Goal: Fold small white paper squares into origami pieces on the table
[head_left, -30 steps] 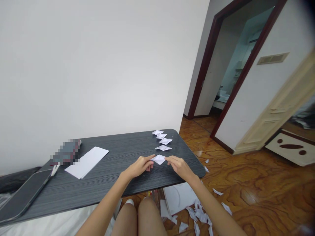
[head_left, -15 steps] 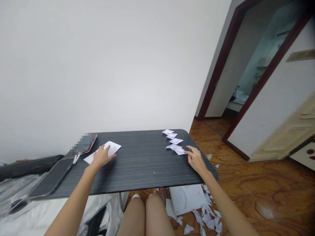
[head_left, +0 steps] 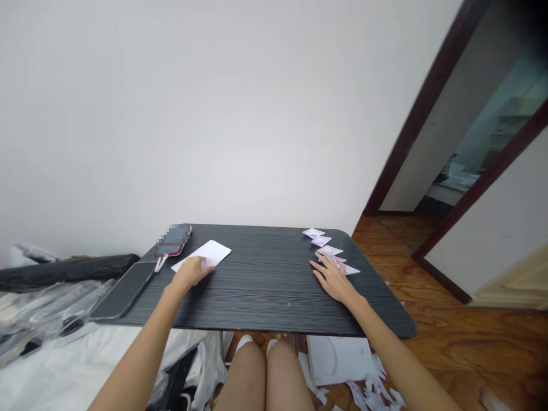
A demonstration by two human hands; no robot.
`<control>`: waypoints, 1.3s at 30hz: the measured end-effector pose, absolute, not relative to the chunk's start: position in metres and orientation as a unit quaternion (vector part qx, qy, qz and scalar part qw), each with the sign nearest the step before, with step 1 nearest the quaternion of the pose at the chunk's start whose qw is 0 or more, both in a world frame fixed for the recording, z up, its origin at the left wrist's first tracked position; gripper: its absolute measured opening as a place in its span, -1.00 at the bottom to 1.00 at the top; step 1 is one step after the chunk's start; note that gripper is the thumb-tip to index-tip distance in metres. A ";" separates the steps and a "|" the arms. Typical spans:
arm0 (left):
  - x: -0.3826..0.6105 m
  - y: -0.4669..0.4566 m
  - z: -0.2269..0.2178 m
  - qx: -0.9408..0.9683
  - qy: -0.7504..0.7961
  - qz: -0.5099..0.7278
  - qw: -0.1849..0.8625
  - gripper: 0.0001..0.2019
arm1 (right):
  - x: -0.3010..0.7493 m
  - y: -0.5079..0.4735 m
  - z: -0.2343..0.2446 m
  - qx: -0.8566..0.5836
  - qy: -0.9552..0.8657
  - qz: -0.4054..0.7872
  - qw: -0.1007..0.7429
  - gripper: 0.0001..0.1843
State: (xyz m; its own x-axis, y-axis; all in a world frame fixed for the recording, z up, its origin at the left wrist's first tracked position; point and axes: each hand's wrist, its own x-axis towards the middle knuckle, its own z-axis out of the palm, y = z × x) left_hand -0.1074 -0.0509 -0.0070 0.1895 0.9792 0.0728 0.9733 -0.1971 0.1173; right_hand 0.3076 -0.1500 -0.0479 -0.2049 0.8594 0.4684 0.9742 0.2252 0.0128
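Observation:
On the dark table, my left hand (head_left: pixel 189 274) rests on a small stack of white paper (head_left: pixel 217 251). Its thumb is spread away from the fingers, which bend over the paper; the fingertips are partly hidden. At the right, a staggered row of small folded white paper pieces, shaped like boats (head_left: pixel 329 250), runs from the back toward me. My right hand (head_left: pixel 336 281) lies open over the nearest piece (head_left: pixel 351 270), fingers spread, covering part of it and touching the row's near end.
A pixelated item with a red edge (head_left: pixel 173 242) and a dark flat tablet-like slab (head_left: pixel 124 291) lie on the left of the table (head_left: pixel 261 285). White paper scraps (head_left: pixel 372 394) litter the floor by a white flat box (head_left: pixel 340 359). A doorway stands at the right.
The view has turned, shifting the table rightward. My right hand has moved left over the folded paper pieces from their right side. My left hand's fingers have bent more over the paper stack.

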 end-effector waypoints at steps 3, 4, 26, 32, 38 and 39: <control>-0.093 -0.054 -0.009 0.766 0.636 0.088 -0.028 -0.49 | 0.314 -0.151 -0.051 -0.600 -0.755 -0.168 0.202 -0.64; -0.086 -0.053 -0.009 0.769 0.631 0.094 -0.044 -0.49 | 0.313 -0.152 -0.049 -0.596 -0.754 -0.177 0.210 -0.65; -0.037 -0.042 0.048 0.718 0.592 0.325 0.170 -0.75 | 0.248 -0.128 -0.027 -0.517 -0.779 0.015 0.354 -0.67; 0.012 -0.040 0.066 0.593 0.427 0.529 0.431 -0.77 | 0.206 -0.106 0.002 -0.379 -0.689 0.422 0.452 -0.26; 0.041 -0.017 0.041 0.590 0.453 0.562 0.362 -0.75 | 0.195 -0.084 0.012 -0.407 -0.563 0.477 0.538 -0.47; 0.043 -0.015 0.038 0.613 0.436 0.547 0.367 -0.73 | 0.197 -0.080 0.008 -0.423 -0.538 0.474 0.555 -0.51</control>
State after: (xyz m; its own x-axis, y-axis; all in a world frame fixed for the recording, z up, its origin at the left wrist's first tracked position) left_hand 0.0433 -0.0153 0.0378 0.0215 0.9362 0.3507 0.1326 -0.3503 0.9272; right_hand 0.1968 -0.0796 0.0085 -0.0274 0.9802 0.1961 -0.0714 0.1938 -0.9784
